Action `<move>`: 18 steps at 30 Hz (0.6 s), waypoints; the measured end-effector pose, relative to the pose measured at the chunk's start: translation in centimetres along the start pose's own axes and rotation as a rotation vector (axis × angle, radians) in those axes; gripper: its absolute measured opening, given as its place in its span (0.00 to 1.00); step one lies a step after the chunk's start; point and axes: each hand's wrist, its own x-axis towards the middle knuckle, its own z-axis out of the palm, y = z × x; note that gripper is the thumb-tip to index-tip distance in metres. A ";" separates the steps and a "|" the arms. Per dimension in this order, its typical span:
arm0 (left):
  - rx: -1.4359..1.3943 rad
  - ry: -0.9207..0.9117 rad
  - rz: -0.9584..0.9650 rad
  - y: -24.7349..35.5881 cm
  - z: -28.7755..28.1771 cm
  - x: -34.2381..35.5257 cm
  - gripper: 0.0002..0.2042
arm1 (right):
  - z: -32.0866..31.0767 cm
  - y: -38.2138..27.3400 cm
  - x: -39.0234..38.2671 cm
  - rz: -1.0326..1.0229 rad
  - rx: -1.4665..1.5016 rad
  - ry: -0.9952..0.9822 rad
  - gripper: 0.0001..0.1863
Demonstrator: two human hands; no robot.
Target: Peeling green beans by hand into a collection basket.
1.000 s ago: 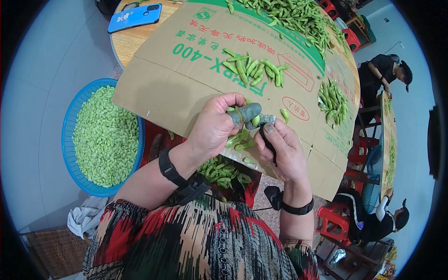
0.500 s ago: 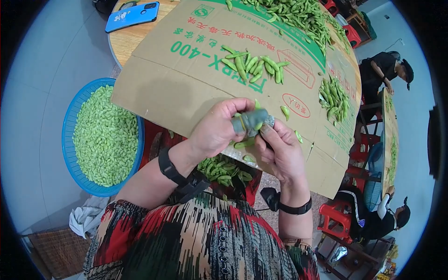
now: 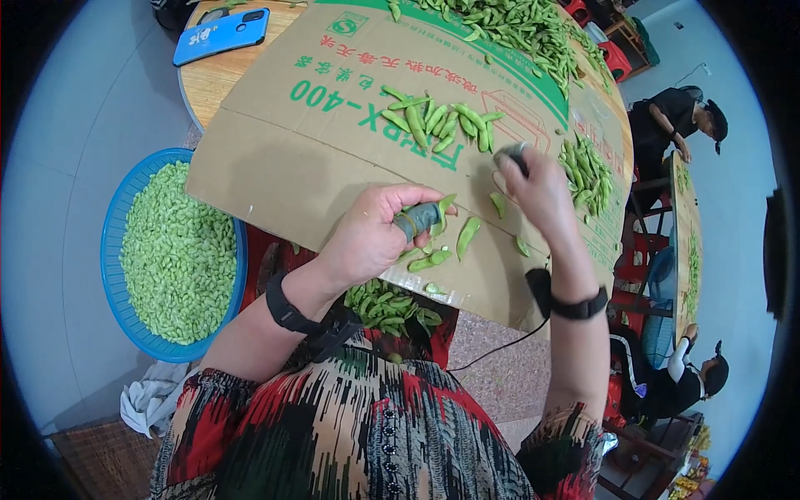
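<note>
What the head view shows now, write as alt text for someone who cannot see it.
A person's left hand, one digit in a grey-green sleeve, holds a slim green bean pod over a flat brown cardboard sheet; the blurred right hand is apart, beside a small heap of green pods. At left sits a round blue plastic basket of pale-green shelled beans.

Bright, soft light covers the flat brown cardboard sheet (image 3: 354,162) — faint shadow (image 3: 287,171) on its left, bare right hand (image 3: 537,190) blurred over its right — dark fisheye corners around it.
</note>
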 end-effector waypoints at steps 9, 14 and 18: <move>0.292 -0.090 0.045 0.1 0.0 -0.6 0.10 | -0.7 0.8 4.3 -0.248 -0.442 -0.098 0.10; 0.421 -0.173 0.096 -0.1 0.3 -0.5 0.07 | -1.1 1.2 3.3 -0.328 -0.436 -0.184 0.11; 0.282 -0.192 -0.195 1.5 1.5 -0.9 0.08 | 0.0 2.0 4.0 -0.314 -0.447 -0.069 0.10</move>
